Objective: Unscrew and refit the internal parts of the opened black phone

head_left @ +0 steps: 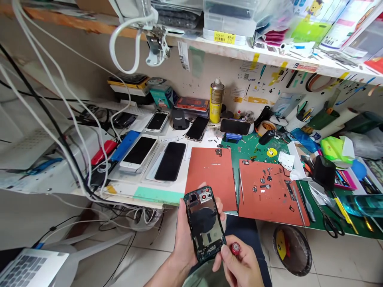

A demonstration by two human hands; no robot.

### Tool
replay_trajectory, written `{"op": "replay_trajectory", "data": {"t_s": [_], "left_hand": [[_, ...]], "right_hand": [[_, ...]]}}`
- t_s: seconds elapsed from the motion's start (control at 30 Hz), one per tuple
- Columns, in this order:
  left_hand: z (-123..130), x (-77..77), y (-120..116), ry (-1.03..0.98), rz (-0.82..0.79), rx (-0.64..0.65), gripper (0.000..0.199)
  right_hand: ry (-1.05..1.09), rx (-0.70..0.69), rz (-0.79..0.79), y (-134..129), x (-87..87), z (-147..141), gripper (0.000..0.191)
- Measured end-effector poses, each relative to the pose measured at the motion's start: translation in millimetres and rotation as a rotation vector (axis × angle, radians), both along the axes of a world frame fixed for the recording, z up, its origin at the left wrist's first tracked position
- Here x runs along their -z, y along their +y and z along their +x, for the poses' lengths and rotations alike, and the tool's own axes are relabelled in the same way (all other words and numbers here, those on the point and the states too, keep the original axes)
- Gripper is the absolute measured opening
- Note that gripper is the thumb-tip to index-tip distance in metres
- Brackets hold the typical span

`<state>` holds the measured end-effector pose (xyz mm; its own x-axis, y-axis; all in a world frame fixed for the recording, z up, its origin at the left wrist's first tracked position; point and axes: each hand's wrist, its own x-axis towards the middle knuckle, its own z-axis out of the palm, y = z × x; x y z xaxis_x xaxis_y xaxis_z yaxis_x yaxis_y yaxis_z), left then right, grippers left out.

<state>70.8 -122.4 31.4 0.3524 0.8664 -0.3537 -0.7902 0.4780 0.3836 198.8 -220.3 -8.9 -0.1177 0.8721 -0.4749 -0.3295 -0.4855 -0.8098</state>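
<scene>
My left hand (183, 235) is wrapped round an opened smartphone housing (206, 227), its thumb along the left edge and fingertips showing at the right. The dark frame is tilted, its inside facing me, with camera openings at the top. At its lower right corner is my right hand (239, 259), closed on a small screwdriver whose red cap (235, 248) has a cross mark. The screwdriver's shaft and tip are hidden. Beyond the housing lie two reddish-brown mats (206, 171); the right one bears several small phone parts (265, 186) and tweezers (241, 187).
Several phones (170, 161) lie on the white bench at left. A yellow spray can (217, 101) stands by the wall. Scissors (332, 227) lie on the green mat (317, 207) at right, above a bin (291, 251). White cables (56, 75) hang at left; a shelf (269, 52) juts overhead.
</scene>
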Motion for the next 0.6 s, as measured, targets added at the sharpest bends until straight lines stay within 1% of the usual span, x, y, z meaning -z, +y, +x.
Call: {"op": "replay_trajectory", "data": {"t_s": [0.13,0.27,0.4,0.6], "left_hand": [[0.7,1.7,-1.0,-0.03,0.001,0.035,0.07],[2.5,2.1,-0.6,-0.028,-0.003,0.055,0.072],[4.0,2.1,0.5,-0.023,0.004,0.063,0.068],[7.3,3.3,0.4,0.007,0.01,0.06,0.074]], "right_hand": [[-0.016,-0.015,-0.022,0.2,2.5,3.6,0.07],[-0.023,-0.001,-0.024,-0.7,3.6,6.8,0.067],[-0.026,0.012,-0.012,-1.9,4.2,7.4,0.068],[-0.03,0.038,-0.018,-4.6,3.0,8.3,0.067]]}}
